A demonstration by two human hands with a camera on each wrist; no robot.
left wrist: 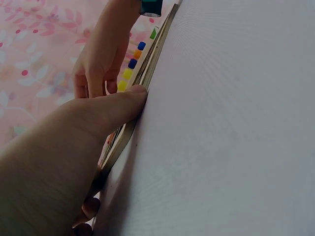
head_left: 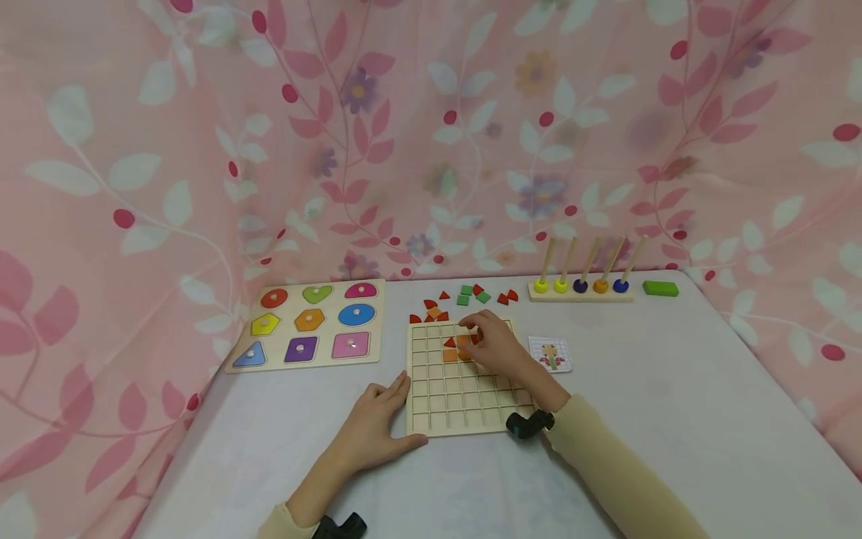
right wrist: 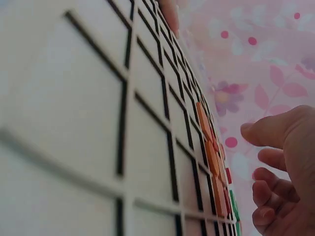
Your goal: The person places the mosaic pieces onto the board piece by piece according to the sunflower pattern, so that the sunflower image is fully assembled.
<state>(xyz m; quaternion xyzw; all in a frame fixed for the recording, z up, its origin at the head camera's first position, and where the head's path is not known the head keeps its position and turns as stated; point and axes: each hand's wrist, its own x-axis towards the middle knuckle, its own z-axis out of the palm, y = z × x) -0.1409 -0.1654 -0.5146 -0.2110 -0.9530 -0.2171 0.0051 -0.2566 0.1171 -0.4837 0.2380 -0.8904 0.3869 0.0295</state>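
At the bottom of the head view, the left hand (head_left: 377, 427) lies along the lower-left corner of a pale grid board (head_left: 438, 421), its fingers extended against the left edge and its thumb spread along the near edge. This placement probably serves to keep the board from sliding. The left wrist view confirms the thumb at the rim; the hand wraps around no separate piece. A black wrist device (head_left: 529, 424) sits at the right cuff, over the board's lower-right corner.

The board lies flat at the centre of the frame, the central position putting it within reach of both hands. The right hand (head_left: 497, 346) hovers over its upper part, fingers loosely bent; in the right wrist view thumb and fingertips stand apart, with nothing visible between them. Beside these fingertips are an orange square (head_left: 450, 355) and a red triangle (head_left: 449, 343), set in grid cells. A patterned card (head_left: 550, 355) lies to the right, face up, presumably for easy viewing.

Farther back, a shape puzzle (head_left: 275, 357) occupies the left. Loose red and green pieces (head_left: 483, 297) are scattered beyond the board's far edge, likely for convenient picking. At upper right stand a peg rack (head_left: 581, 297) and a green block (head_left: 661, 288), before a floral curtain (head_left: 471, 150).
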